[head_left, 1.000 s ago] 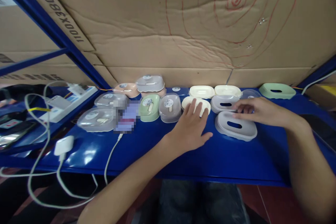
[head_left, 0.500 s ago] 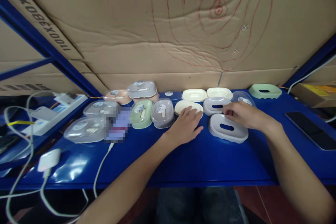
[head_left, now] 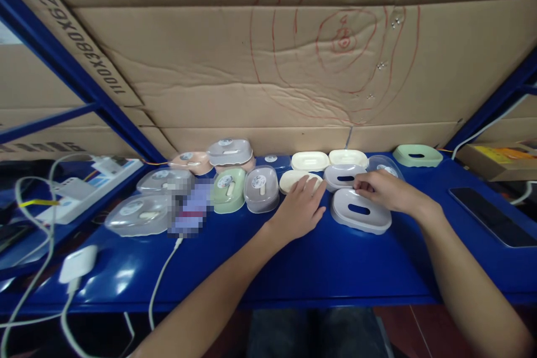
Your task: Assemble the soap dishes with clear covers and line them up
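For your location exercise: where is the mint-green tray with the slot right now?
In the head view, the mint-green tray sits far right at the back of the blue shelf, against the cardboard.

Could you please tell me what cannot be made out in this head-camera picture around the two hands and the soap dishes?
- Head view: the left hand covers much of a cream dish.
- The right hand hides its fingertips' contact between the grey dish and the nearer grey dish.
- A pixelated patch blurs whatever lies there.
- Sticker print on the green lidded dish is too small to read.
- The phone runs off the right edge.
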Tool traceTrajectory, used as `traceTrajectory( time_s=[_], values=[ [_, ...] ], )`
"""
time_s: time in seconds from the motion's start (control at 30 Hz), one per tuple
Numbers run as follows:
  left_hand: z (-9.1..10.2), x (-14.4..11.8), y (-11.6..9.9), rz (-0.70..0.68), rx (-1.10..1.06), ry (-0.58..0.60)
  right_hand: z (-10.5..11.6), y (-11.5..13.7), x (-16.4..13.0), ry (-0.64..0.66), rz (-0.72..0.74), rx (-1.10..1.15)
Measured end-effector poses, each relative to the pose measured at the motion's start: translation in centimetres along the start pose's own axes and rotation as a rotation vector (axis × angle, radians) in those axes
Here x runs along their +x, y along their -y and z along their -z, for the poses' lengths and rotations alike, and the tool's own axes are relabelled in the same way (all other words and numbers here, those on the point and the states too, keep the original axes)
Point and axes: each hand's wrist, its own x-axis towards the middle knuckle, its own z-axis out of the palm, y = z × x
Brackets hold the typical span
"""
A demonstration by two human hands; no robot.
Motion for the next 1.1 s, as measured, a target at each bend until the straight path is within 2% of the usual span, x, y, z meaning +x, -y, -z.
traceTrajectory(
  time_s=[0.17,0.3,0.57,0.8,1.1],
  values=[
    [0.22,0.10,0.11,0.073,0.083,0.029,0.11,0.21,-0.06,-0.010,0.004,0.000],
    [0.28,0.18,0.22,0.072,0.098,0.073,0.21,0.30,0.01,-0.042,-0.003,-0.014],
    [0.09,0.36,0.83,0.053,0.098,0.063,-0.11,0.16,0.66,-0.191,0.035,-0.110],
    [0.75,0.35,0.70,0.083,0.134,0.097,-0.60,0.49,0.70,-0.098,0.088,-0.090],
    [0.10,0.29,0.90,0.055,0.117,0.072,-0.44,0.02,0.52,-0.006,0.075,-0.086]
  ],
)
